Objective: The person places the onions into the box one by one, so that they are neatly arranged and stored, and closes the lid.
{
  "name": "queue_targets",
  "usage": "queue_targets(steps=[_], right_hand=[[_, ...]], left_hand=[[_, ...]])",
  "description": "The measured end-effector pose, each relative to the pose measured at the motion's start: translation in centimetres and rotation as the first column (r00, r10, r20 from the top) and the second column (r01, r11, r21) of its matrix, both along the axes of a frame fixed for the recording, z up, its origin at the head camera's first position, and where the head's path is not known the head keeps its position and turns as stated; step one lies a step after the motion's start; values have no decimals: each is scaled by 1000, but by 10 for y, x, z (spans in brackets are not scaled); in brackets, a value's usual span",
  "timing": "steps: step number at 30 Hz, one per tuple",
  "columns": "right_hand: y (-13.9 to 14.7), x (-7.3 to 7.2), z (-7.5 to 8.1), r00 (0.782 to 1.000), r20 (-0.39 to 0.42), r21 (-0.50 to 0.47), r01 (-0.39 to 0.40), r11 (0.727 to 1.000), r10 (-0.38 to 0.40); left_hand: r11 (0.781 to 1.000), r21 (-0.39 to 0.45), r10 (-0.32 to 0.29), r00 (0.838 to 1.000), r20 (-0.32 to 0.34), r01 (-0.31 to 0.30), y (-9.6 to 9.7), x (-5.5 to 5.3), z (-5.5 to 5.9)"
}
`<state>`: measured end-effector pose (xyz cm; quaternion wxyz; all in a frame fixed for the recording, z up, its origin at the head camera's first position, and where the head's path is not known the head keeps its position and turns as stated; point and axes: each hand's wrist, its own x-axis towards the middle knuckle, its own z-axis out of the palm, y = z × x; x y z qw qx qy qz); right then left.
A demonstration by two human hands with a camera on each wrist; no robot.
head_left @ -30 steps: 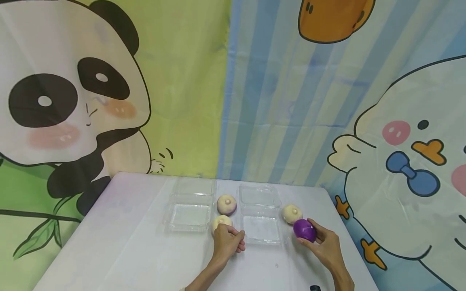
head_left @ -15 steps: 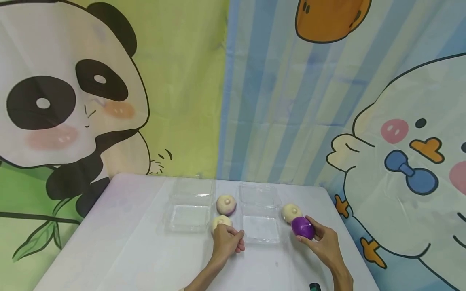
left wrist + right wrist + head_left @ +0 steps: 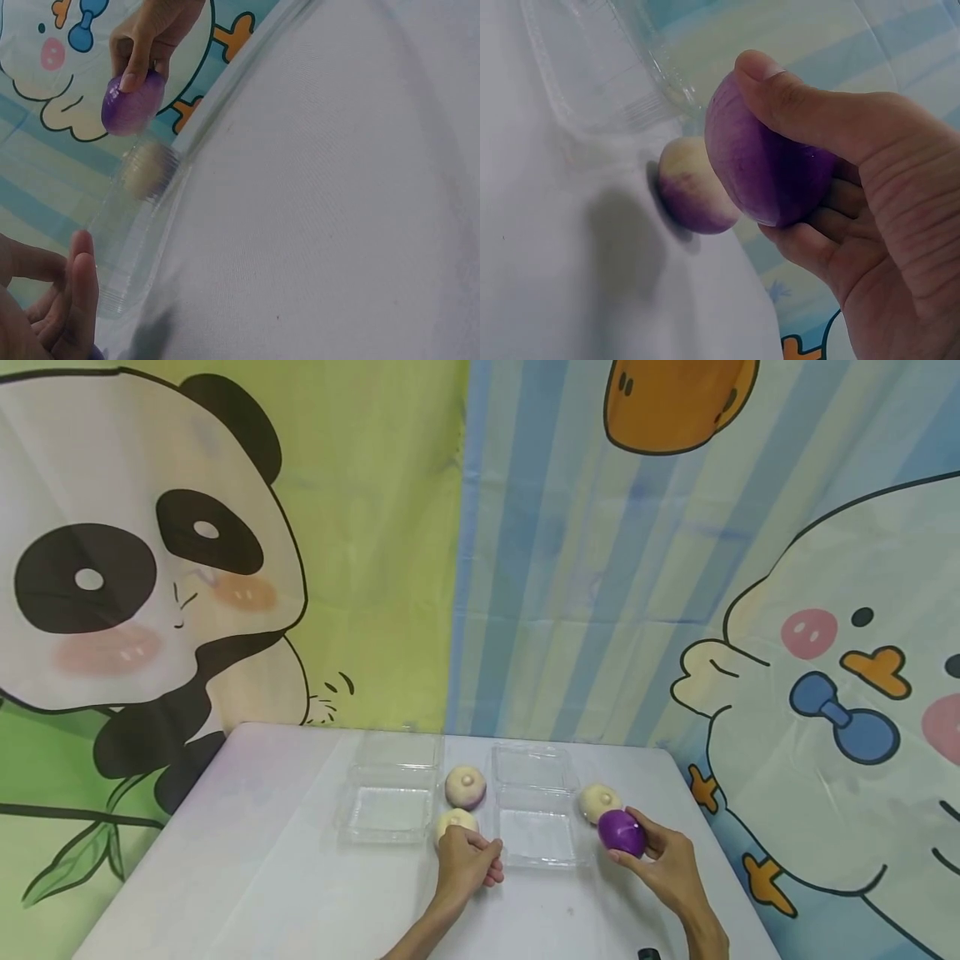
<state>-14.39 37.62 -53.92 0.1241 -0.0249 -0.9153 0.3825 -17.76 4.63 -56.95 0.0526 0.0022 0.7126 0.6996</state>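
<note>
My right hand (image 3: 671,864) holds a purple turnip (image 3: 622,833) between thumb and fingers, raised above the table. In the right wrist view its shiny purple side (image 3: 765,157) faces the palm. Just behind it sits a second turnip (image 3: 599,803), cream on top and purple below. My left hand (image 3: 467,864) is over the near turnip of the middle pair (image 3: 456,822), partly hiding it. Its fingers (image 3: 84,292) are loosely bent, the thumb close to them, with nothing seen between. The other middle turnip (image 3: 466,787) lies farther back.
Two clear plastic clamshell boxes stand with lids folded back: a left box (image 3: 390,814) and a right box (image 3: 536,835). The middle turnips lie between them. A small dark object (image 3: 648,954) shows at the front edge of the white table (image 3: 285,860). Printed curtains (image 3: 390,568) hang behind.
Both hands keep nearly the same place and pose; the right one still holds the purple turnip. The whole view shifts slightly with the head.
</note>
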Motion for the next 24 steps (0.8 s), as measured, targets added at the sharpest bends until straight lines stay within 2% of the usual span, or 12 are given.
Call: queue_targets(steps=[14, 24], right_hand=[[-4, -2, 2, 999, -16, -12, -35, 999, 34], [-6, -6, 2, 995, -51, -2, -82, 997, 82]], left_hand=[[1000, -13, -5, 1000, 5, 5, 0, 2, -2], [1000, -18, 0, 1000, -1, 0, 0, -1, -1]])
